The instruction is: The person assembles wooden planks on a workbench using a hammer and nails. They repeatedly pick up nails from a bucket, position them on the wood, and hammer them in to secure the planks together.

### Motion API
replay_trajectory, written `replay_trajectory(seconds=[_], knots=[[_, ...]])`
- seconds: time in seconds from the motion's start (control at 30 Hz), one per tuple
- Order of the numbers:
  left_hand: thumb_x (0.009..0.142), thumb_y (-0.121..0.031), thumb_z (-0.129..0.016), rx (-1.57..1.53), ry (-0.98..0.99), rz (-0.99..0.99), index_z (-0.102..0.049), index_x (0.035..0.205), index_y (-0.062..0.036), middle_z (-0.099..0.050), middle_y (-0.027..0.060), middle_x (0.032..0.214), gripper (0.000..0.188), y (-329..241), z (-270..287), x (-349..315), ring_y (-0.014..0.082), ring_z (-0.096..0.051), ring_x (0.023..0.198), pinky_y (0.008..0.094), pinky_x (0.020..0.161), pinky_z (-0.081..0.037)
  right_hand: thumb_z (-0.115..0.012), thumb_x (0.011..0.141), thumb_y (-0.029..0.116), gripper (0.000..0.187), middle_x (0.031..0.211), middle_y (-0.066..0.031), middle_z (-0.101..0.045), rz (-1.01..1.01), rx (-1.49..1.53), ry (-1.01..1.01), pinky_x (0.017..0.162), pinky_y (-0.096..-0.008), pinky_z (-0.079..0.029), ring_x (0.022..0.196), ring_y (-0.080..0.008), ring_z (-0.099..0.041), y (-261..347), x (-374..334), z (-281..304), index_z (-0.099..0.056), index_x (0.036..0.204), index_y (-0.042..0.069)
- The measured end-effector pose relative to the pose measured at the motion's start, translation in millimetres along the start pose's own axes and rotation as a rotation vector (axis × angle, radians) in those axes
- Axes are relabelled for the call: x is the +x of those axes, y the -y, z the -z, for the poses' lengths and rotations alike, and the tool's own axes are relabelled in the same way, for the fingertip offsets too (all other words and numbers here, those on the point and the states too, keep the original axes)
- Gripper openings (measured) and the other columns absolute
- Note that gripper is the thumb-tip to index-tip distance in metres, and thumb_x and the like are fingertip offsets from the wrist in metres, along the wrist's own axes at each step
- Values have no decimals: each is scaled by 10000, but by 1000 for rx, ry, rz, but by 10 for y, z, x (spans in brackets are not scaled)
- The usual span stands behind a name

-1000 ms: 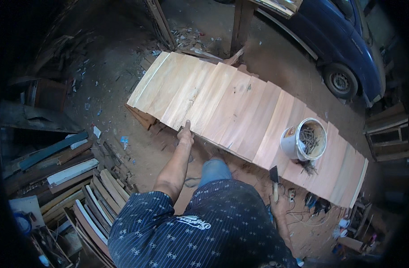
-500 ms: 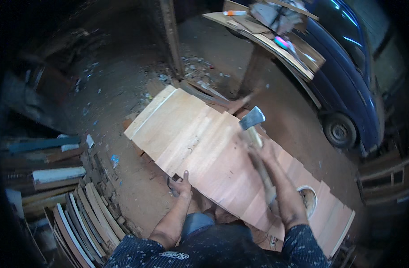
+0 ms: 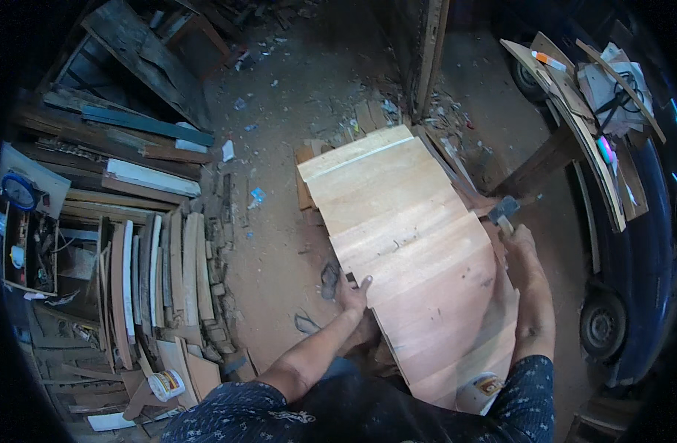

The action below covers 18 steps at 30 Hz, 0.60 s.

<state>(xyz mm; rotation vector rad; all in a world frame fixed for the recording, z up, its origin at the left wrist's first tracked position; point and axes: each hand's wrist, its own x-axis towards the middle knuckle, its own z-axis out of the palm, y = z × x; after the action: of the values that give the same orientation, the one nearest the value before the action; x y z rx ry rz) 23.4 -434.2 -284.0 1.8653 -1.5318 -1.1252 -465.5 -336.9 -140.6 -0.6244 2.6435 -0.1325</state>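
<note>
The left hand (image 3: 351, 295) meets the boards' (image 3: 419, 247) left edge; whether its fingers grip, I cannot tell. Boards spread rightward from them, bearing a bucket (image 3: 477, 396) bodyward. The right hand's (image 3: 523, 241) fingers clench a hatchet (image 3: 504, 210).

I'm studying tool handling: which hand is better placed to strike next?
Probably the right hand: it grips the wooden-handled tool, while the left hand is at the edge of the boards.
</note>
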Motion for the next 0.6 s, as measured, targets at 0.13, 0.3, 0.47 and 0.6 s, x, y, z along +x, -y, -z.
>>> replay_trajectory(seconds=[0.13, 0.3, 0.47, 0.6], knots=[[803, -408, -878, -101, 19, 23, -288, 1620, -51, -613, 116, 1001, 1069, 127, 147, -74, 240, -592, 915, 375, 867, -510, -841, 783, 360, 536, 1139, -266, -727, 51, -7, 156, 921, -451, -577, 1094, -393, -707, 315, -298, 69, -716, 1117, -40], [857, -358, -846, -107, 118, 118, -259, 1635, -68, -599, 84, 994, 1017, 49, 148, -39, 204, -572, 925, 334, 852, -504, -809, 805, 418, 562, 1173, -273, -713, 69, -9, 59, 990, -460, -542, 1142, -393, -683, 132, -257, -66, -714, 1141, -23], [900, -296, -808, -247, 141, 32, -249, 1636, -63, -635, 118, 1140, 953, 217, 258, 1, 207, -595, 1020, 332, 903, -500, -801, 808, 458, 646, 1237, -282, -684, 82, -67, 108, 1023, -469, -523, 1189, -396, -656, 278, -386, -157, -681, 1206, -37], [959, -242, -743, -310, 31, -155, -301, 1598, -4, -630, 169, 1339, 813, 228, 148, 24, 226, -608, 1179, 325, 993, -482, -834, 779, 489, 709, 1227, -285, -688, 59, 53, 24, 981, -482, -531, 1178, -399, -664, 276, -451, -110, -674, 1188, -68]])
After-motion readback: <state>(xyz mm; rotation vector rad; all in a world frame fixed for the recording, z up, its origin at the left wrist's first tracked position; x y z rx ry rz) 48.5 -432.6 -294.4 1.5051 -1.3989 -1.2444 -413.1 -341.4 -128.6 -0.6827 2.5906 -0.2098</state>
